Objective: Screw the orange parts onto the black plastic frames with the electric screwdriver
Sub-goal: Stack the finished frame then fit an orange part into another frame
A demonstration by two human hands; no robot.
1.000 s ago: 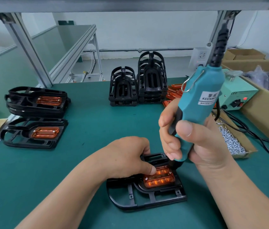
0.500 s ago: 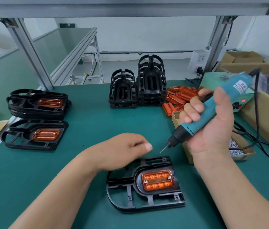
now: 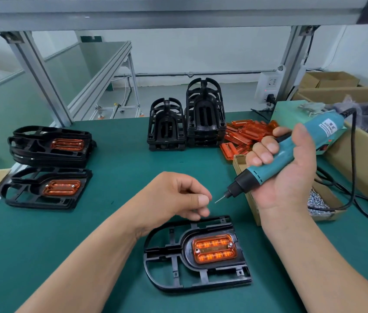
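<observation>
A black plastic frame (image 3: pixel 171 267) lies flat on the green mat in front of me, with an orange part (image 3: pixel 214 248) seated in it and a screw head at two opposite corners. My left hand (image 3: pixel 174 195) hovers just above the frame's far edge. Its thumb and forefinger pinch together on what looks like a small screw. My right hand (image 3: pixel 291 177) grips the teal electric screwdriver (image 3: pixel 327 127), tilted with its bit pointing down-left. The bit tip is a few centimetres from my left fingertips and clear of the frame.
Two stacks of assembled frames (image 3: pixel 49 145) lie at the left. Upright stacks of bare black frames (image 3: pixel 205 114) stand at the back, beside a pile of orange parts (image 3: pixel 244 134). An open carton of screws (image 3: pixel 318 199), a green power unit (image 3: pixel 291 109) and cable sit to the right.
The screwdriver has lifted off the orange part and tilted toward my left hand. My left hand has come off the part and risen with fingers pinched.
</observation>
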